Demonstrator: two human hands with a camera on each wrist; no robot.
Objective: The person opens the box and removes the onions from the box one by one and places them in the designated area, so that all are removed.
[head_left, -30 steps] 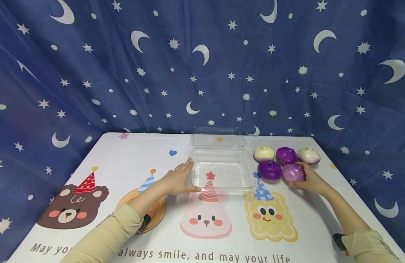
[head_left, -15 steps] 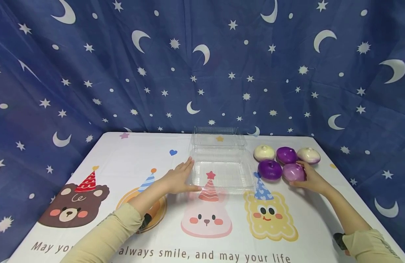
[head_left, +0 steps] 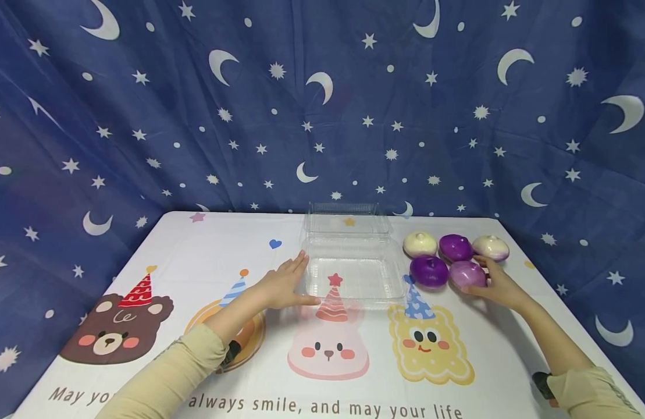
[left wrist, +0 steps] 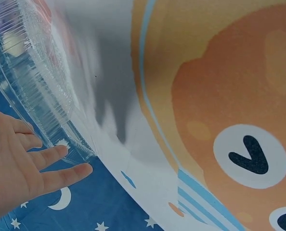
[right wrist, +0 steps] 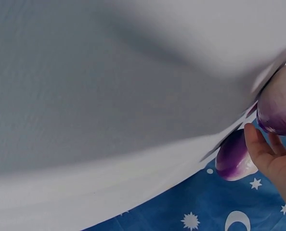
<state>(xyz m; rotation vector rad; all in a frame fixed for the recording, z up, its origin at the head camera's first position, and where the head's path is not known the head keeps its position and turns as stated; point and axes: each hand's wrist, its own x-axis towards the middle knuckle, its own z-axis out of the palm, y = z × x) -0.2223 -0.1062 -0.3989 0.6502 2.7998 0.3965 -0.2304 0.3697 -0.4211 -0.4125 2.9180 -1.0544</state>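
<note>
A clear plastic clamshell box (head_left: 353,279) stands with its lid tipped back in the middle of the table. My left hand (head_left: 285,285) is at its left side, fingers extended along the wall; in the left wrist view, spread fingertips (left wrist: 78,172) lie by the ribbed plastic. On the right, my right hand (head_left: 502,286) is around the right side of a pinkish-purple onion (head_left: 466,274), thumb in front and fingers behind, loosely extended. Beside it are a dark purple onion (head_left: 429,271) and another purple one (head_left: 456,248). A pale onion (head_left: 420,244) and a white-and-purple onion (head_left: 491,247) sit behind.
The table (head_left: 343,401) wears a white cloth printed with cartoon animals and lettering. Behind its far edge hangs a dark blue curtain (head_left: 280,116) with moons and stars. The raised lid (head_left: 348,218) reaches close to that curtain.
My right hand has eased slightly to the right, so more of the pinkish-purple onion's side shows. The left hand, the box and the onions have stayed in place.
</note>
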